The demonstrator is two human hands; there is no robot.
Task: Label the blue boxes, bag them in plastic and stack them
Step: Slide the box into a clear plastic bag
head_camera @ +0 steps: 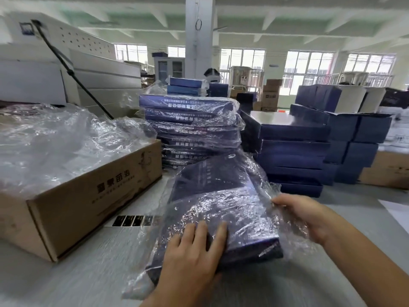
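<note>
The blue box (221, 180) is in front of us, close to the near edge of the bench (77, 273), and it is already inside a clear plastic bag (221, 209). Its long axis goes from us toward the far side, and one short end with small white print faces us. Our left hand (192, 251) lies flat on the near part of the lid, fingers straight, holding nothing. Our right hand (303, 216) pinches the loose plastic at the right side of the box.

Just behind the box stands a stack of bagged boxes (192, 127), and to the right of it are bare blue boxes (292, 147) in piles. A strip of labels (132, 220) lies on the bench left of the box, beside a cardboard carton (88, 196) filled with crumpled plastic.

The bench is pale grey. Behind it we see a white machine (88, 69), a white column (199, 36) and a row of windows (307, 65) in a large hall.
</note>
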